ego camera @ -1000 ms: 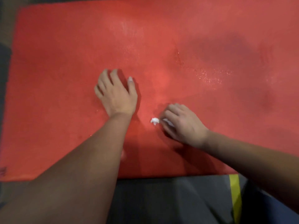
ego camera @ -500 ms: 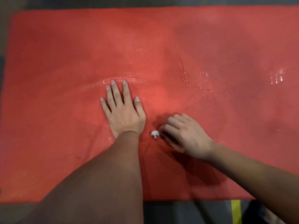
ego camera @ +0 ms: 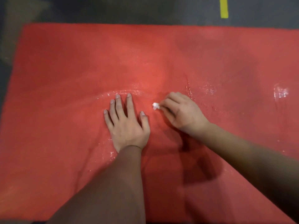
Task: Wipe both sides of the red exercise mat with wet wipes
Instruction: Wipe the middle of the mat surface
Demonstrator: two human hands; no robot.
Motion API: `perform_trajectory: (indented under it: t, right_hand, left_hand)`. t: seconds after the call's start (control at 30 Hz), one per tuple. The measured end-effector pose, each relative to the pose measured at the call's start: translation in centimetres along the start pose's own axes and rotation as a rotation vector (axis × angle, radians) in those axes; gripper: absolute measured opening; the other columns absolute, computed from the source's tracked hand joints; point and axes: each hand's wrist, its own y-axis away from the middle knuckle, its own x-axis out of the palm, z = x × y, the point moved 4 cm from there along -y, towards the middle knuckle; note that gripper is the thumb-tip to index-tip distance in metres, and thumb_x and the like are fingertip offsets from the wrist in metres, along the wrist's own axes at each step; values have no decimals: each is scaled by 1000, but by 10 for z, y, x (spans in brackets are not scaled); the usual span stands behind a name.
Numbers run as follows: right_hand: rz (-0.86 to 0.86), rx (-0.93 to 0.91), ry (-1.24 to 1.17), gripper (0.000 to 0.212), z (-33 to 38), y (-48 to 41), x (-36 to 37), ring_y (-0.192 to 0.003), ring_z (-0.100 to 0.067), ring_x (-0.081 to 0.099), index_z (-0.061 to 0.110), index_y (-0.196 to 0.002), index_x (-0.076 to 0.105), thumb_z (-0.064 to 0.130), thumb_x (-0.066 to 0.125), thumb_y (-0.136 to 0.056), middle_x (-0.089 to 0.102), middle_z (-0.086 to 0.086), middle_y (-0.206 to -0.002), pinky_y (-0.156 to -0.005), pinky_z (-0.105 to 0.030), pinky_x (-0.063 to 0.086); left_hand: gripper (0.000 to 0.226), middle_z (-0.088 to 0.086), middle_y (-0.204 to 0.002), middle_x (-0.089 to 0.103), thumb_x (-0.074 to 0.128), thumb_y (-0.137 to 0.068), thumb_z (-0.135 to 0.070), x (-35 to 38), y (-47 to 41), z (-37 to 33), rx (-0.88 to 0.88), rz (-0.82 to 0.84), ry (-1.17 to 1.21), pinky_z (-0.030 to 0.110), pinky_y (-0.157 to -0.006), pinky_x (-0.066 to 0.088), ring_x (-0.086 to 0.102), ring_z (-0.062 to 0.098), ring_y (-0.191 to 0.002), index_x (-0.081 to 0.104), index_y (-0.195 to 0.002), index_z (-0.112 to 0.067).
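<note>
Mat point(ego camera: 80, 62) edges well beyond wipe point(ego camera: 156, 106)

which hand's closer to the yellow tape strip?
Right. The right hand, pinching a small white wipe, lies below and left of the yellow tape strip; the left hand, flat on the red exercise mat, sits farther left.

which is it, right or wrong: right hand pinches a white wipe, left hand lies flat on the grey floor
Wrong: the head view shows the left hand flat on the red mat, not the grey floor. The right hand does pinch the white wipe.
</note>
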Motion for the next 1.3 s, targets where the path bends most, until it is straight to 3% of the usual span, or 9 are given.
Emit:
perform_trajectory:
  t: [0.07,0.2,0.37,0.5,0.63,0.87,1.03,1.13,1.3]
  right_hand:
    - [13,-31,37,19,-2,-3,-2,-79,-30,56,14,-98,69,28,57,-101,62,-4,-93,-69,-47,48]
    - [-91,137,91,17,-33,-33,-12,-81,-33,55,17,-97,69,28,57,-99,61,-5,-92,-70,-51,48]
    - [17,-27,17,12,-20,-19,-12,-80,-27,56,17,-97,71,27,63,-97,63,-1,-92,-71,-43,48]
    - [-119,178,71,14,-55,-59,-20,-80,-34,56,18,-94,72,28,61,-93,61,-5,-88,-75,-49,48]
    - [-165,299,-23,11,-62,-82,-17,-84,-33,58,18,-90,72,25,63,-88,62,-5,-89,-80,-41,46]
    - [-165,294,58,17,-77,-109,-19,-86,-33,57,19,-91,72,33,61,-90,62,-4,-90,-78,-46,46]
    - [-175,299,-12,11,-82,-123,-15,-83,-30,57,15,-85,71,21,61,-85,60,-6,-85,-76,-41,45]
    - [-171,253,32,18,-88,-125,-17,-85,-32,58,15,-90,71,28,59,-89,61,-7,-90,-77,-44,47]
    - [-278,386,25,37,-112,-168,-26,-93,-33,58,14,-91,72,48,57,-93,64,-10,-97,-80,-43,46]
  left_hand:
    - [70,13,-165,30,43,-95,-46,0,-1,0,1,-7,-3,55,-125,14,24,32,-153,33,-159,-21]
    - [70,13,-164,32,44,-93,-47,-1,-1,0,-7,-4,-8,55,-125,14,25,33,-152,35,-159,-21]
    - [70,13,-162,34,44,-93,-46,-1,-2,-1,-7,-1,-23,55,-124,15,26,33,-151,36,-158,-21]
    - [71,15,-160,37,46,-91,-45,-3,-3,-2,-10,-14,-23,56,-124,17,29,34,-150,39,-156,-19]
    - [71,16,-158,40,49,-89,-44,-2,-5,-2,-7,-22,-34,57,-123,19,33,35,-148,43,-154,-18]
    - [70,15,-157,42,48,-86,-44,-1,-7,-3,-17,-16,-40,58,-122,20,34,35,-147,47,-151,-17]
    - [70,16,-158,40,44,-89,-45,-1,-6,-1,-1,-13,-48,59,-122,20,33,36,-148,46,-153,-17]
    - [70,16,-159,39,44,-89,-46,-1,-7,-3,-1,-1,-55,59,-122,19,33,36,-148,45,-153,-17]
    - [71,15,-160,38,44,-89,-46,0,-7,-2,6,15,-66,58,-122,19,32,36,-148,43,-154,-18]
